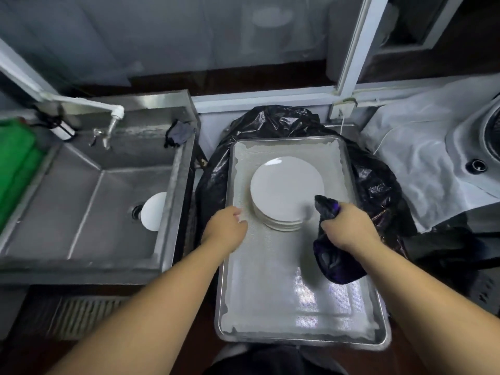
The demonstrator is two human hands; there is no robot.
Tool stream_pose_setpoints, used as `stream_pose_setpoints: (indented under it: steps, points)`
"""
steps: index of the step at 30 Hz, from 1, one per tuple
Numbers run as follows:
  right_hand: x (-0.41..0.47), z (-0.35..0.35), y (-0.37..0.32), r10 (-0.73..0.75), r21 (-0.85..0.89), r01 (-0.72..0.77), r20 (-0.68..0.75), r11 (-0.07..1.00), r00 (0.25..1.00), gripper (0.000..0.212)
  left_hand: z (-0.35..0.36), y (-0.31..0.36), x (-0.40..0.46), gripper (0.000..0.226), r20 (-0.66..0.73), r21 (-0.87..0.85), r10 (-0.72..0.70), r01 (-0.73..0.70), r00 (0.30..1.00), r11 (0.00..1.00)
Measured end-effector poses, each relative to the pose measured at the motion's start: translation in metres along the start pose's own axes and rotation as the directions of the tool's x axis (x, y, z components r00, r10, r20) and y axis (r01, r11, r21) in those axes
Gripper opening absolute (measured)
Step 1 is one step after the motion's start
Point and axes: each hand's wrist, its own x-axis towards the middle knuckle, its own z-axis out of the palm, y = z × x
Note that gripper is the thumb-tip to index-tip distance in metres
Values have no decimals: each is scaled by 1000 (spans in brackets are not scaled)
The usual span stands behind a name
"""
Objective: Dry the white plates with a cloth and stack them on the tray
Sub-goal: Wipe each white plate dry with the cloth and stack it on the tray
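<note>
A stack of white plates (284, 193) stands on the metal tray (270, 293), toward its far half. My right hand (349, 228) grips a dark purple cloth (335, 263) just right of the stack; one end of the cloth pokes up beside the top plate's rim. My left hand (227, 228) hovers over the tray's left edge, left of the stack, fingers loosely curled and holding nothing. Another white plate (154, 212) lies in the steel sink (81, 201), near the drain, partly hidden by the sink wall.
The tray rests on a black plastic bag (378, 185). A tap (112, 125) and a dark rag (178, 133) sit at the sink's back. Green crates (16, 169) stand far left. A white-covered appliance (438, 158) fills the right.
</note>
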Motion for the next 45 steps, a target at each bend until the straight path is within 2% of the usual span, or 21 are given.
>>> stream_pose_setpoints:
  steps: [4, 10, 15, 18, 25, 31, 38, 42, 45]
  points:
    - [-30, 15, -25, -100, -140, 107, 53, 984, 994, 7, -21, -32, -38, 39, 24, 179, 63, -66, 998, 982]
    - [-82, 52, -72, -266, -317, 297, 138, 901, 954, 11, -59, -103, -80, 52, 13, 367, 81, -80, 997, 927]
    - [-143, 107, -128, -366, -445, 416, 199, 793, 909, 12, -107, -188, -125, 53, -21, 351, 57, -46, 998, 935]
    - [-185, 150, -163, -430, -529, 500, 260, 686, 865, 17, -135, -251, -155, 51, -53, 322, 33, -14, 998, 947]
    - [-267, 243, -239, -495, -550, 661, 441, 510, 749, 16, -181, -370, -222, 52, -150, 255, -74, 111, 986, 961]
    - [-296, 302, -297, -523, -560, 756, 556, 339, 646, 22, -210, -431, -247, 46, -202, 268, -144, 196, 969, 943]
    - [-279, 363, -357, -494, -500, 804, 636, 321, 593, 23, -238, -471, -229, 42, -178, 251, -218, 258, 960, 933]
    - [-244, 386, -394, -485, -471, 831, 675, 296, 556, 23, -268, -483, -186, 41, -175, 271, -253, 293, 952, 917]
    - [-208, 389, -423, -490, -460, 826, 665, 327, 564, 21, -299, -479, -146, 45, -163, 290, -268, 305, 950, 907]
